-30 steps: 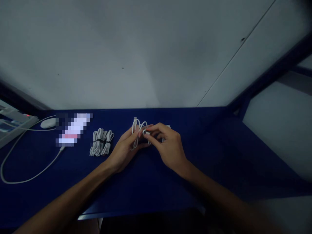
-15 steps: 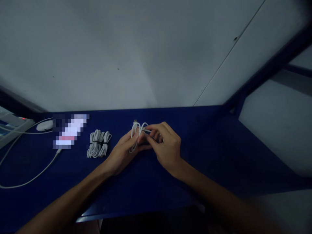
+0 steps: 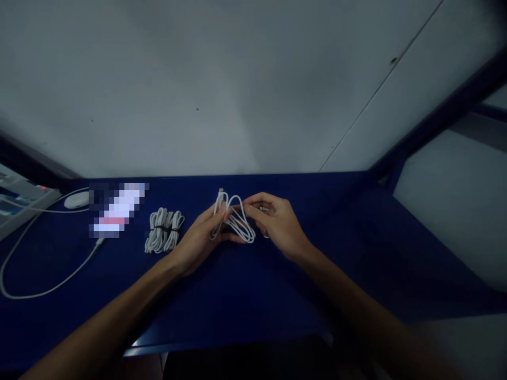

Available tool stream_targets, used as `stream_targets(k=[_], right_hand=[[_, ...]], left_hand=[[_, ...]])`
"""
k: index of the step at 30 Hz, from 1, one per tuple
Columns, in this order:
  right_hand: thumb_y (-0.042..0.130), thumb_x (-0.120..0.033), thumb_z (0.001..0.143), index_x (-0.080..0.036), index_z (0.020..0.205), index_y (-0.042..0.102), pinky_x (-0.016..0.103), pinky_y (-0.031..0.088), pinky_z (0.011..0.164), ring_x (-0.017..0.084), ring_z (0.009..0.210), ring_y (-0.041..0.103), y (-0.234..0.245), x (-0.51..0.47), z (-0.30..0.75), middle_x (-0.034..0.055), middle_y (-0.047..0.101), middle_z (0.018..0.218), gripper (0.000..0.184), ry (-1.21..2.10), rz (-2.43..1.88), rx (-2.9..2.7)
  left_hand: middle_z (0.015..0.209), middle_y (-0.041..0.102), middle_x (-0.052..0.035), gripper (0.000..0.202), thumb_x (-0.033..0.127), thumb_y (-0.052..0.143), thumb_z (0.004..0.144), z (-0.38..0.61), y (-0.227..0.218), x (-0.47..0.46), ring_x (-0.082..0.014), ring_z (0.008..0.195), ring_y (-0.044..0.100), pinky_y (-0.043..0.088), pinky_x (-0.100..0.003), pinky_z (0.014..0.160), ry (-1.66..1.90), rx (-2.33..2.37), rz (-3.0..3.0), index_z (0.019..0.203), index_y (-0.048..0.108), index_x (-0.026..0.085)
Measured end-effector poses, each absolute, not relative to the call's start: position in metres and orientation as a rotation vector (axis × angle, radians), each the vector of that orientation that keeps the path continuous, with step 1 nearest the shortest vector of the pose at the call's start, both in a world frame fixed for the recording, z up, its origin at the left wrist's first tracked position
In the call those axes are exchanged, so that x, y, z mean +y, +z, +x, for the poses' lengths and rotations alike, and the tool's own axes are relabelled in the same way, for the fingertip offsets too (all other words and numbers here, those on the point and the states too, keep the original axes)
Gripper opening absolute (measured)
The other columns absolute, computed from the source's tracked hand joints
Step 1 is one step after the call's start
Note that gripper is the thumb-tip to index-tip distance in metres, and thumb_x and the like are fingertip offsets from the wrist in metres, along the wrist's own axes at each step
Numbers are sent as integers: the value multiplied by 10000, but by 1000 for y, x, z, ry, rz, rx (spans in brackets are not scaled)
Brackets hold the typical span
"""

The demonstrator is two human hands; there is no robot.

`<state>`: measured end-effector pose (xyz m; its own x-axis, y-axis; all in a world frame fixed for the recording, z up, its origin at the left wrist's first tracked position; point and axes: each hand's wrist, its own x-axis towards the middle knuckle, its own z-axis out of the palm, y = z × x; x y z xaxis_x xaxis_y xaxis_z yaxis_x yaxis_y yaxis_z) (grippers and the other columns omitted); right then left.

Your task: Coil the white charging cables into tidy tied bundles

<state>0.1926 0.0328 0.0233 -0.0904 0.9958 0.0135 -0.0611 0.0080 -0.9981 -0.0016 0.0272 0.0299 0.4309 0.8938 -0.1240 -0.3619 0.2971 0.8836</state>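
Observation:
A white USB cable (image 3: 241, 228) is gathered in loops between my two hands, above the blue table. My left hand (image 3: 200, 235) is closed on the coil, its thumb pressing the loops, and a plug (image 3: 221, 191) pokes up above that thumb. On the other side, my right hand (image 3: 277, 219) is closed in a pinch at the coil's right edge. Bits of white cable show among its fingers; the cable's other end is hidden there. Left of my left hand lie bundled white cables (image 3: 160, 229), bound with dark ties.
On the blue table (image 3: 237, 301), a phone with a blurred, lit screen (image 3: 121, 206) lies at the left, with a charging cable (image 3: 59, 287) looping from it. A white mouse-like object (image 3: 77, 199) and a power strip (image 3: 27, 203) are beyond. A pale wall (image 3: 222, 84) rises behind.
My right hand has drawn slightly away from my left, and the cable's loops now hang spread between them. The view has shifted a little.

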Motion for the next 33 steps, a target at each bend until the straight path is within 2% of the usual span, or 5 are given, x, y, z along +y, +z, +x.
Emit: stream_targets(k=[6,16,23,28,33], right_hand=[[836,-492,870,-209,918,814,268,295,429,86,433,432,20,35,194,-3,708,674,288,1466,-1099,-1355],[889,-459,832,-232,894,817,282,473,518,174,635,675,21,29,193,29,758,744,246,1448,-1038,-1526],[905,-402,834,-237,852,843,328,491,583,175,600,643,13,30,193,23,733,676,177,1216,-1193,-1757],[848,-278,878,-216,896,824,347,554,752,201,801,720,15,32,192,40,793,847,69,1375,-1171,-1701],[750,-287,938,-220,857,710,312,518,614,187,743,668,11,33,190,32,719,826,112,1346,-1301,-1487]], left_hand=[[1089,744,-103,179,352,656,1051,-3,29,26,-251,1002,691,572,-376,865,789,705,935,1059,733,190],[1123,749,-117,160,312,628,1065,-2,28,22,-253,1042,690,552,-376,909,767,674,795,1043,732,192],[1049,746,-82,141,239,640,1057,-1,25,23,-219,1065,710,540,-324,988,842,634,681,949,715,187],[1034,774,-80,142,280,705,1031,1,27,22,-235,1092,726,528,-363,1070,870,618,732,929,711,182],[1355,743,-136,232,272,638,1065,3,29,25,-319,1408,613,427,-512,1241,1004,673,697,852,641,179]])
